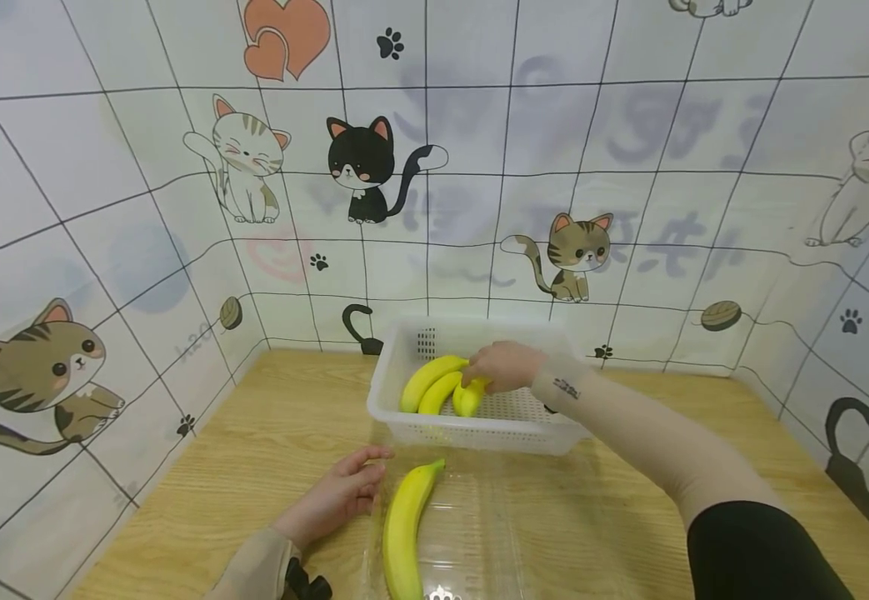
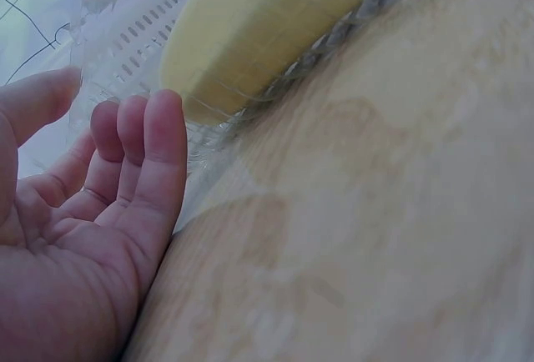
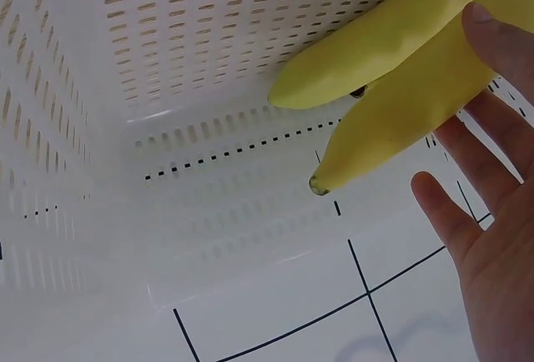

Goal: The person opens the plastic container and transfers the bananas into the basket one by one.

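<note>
In the head view my right hand [image 1: 507, 367] reaches into a white plastic basket [image 1: 471, 433] that holds several yellow bananas [image 1: 430, 379]. The right wrist view has the thumb on one side of a banana [image 3: 400, 116] and fingers on its other side, pinching it. Another banana [image 3: 375, 45] lies alongside. My left hand [image 1: 340, 492] is at the left edge of a clear plastic box [image 1: 471, 533], its fingers loosely bent and holding nothing. Inside that box lies a single banana [image 1: 407, 529], its green-tipped stem toward the basket.
The wooden table [image 1: 284, 408] carries both containers, the basket standing behind the clear box. A wall covering [image 1: 464, 200] with cat drawings rises behind and on both sides.
</note>
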### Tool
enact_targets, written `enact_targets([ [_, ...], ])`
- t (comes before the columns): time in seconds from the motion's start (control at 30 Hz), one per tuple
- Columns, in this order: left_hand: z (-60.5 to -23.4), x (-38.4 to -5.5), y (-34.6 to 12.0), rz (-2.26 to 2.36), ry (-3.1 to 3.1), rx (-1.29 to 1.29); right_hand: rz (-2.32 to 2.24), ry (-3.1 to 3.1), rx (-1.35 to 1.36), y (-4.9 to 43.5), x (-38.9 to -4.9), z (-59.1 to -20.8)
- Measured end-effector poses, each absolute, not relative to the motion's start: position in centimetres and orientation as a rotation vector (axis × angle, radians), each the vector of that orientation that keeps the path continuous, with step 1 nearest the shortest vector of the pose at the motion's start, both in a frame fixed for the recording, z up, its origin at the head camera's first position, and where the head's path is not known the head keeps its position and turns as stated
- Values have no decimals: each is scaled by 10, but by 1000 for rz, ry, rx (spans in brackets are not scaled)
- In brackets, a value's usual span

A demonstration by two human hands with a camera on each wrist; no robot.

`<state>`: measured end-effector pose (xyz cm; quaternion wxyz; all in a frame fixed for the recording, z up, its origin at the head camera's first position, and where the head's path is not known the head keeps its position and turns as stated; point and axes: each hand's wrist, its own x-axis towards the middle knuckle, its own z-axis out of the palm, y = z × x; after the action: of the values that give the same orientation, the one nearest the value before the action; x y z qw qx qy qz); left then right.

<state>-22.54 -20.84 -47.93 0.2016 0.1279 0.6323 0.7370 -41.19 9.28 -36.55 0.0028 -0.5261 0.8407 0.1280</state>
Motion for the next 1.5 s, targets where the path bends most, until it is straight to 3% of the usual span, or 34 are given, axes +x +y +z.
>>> enact_targets([
  [0.8,-479,-225,-209,2048,1770,356,482,2562,-1491,87,-410,-383],
  [1.5,-480,-227,-208,2064,1742,353,471,2448,-1613,86,-414,-396],
])
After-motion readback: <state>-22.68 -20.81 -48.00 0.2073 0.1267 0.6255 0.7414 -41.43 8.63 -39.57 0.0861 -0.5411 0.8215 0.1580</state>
